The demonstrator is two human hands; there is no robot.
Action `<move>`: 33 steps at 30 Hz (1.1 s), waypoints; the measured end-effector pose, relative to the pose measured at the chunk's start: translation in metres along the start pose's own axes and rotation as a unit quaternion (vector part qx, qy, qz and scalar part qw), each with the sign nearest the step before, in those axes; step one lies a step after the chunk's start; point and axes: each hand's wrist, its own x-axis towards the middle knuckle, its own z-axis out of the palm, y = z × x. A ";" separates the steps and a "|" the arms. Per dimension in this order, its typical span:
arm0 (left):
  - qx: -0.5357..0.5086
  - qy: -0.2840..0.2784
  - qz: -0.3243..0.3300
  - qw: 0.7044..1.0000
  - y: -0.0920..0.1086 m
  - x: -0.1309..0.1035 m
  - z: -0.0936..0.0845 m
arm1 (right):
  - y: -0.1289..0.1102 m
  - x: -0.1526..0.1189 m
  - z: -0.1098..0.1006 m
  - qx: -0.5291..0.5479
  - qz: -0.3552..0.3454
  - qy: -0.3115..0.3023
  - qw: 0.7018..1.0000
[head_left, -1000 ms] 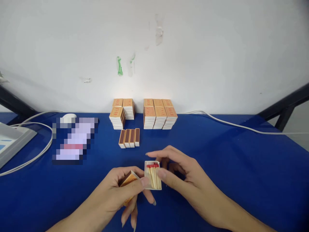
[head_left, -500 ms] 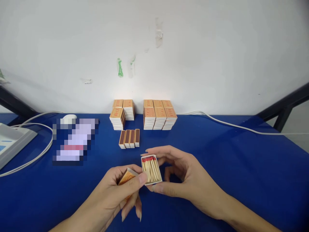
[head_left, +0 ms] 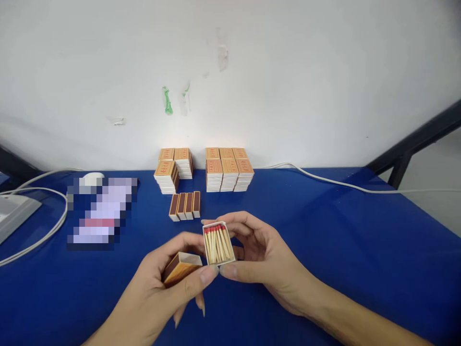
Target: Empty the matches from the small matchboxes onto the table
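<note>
Low over the blue table, my left hand is closed around a matchbox sleeve, orange with a dark striking side and an open end facing up and right. Its thumb and fingertips also touch the lower left of a white matchbox tray. My right hand grips that tray between thumb below and fingers behind. Red-tipped matches lie in the tray, heads toward the far side. Just beyond the hands, several matchboxes stand on edge in a row, dark striking sides up.
Two blocks of stacked matchboxes, a left one and a right one, stand near the wall. At the left are a blurred-out phone-like object, a white rounded object, a device and a white cable. Another cable runs right.
The view has shifted slightly right. My left thumb has slid down off the matches to the tray's lower edge, uncovering them. The sleeve has turned, showing more of its open end.
</note>
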 end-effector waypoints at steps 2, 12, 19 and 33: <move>0.010 0.047 0.019 0.999 0.001 -0.001 0.001 | -0.001 -0.002 -0.001 -0.015 0.009 0.012 1.000; 0.080 0.036 0.054 0.995 -0.001 -0.001 0.001 | -0.006 -0.023 -0.007 -0.180 0.019 0.066 0.981; 0.105 0.054 0.025 0.993 0.000 0.002 0.003 | -0.016 -0.036 0.001 -0.506 -0.142 0.104 0.845; 0.069 0.062 0.024 0.995 -0.003 0.002 0.003 | 0.012 -0.055 0.002 -0.687 -0.378 0.010 0.621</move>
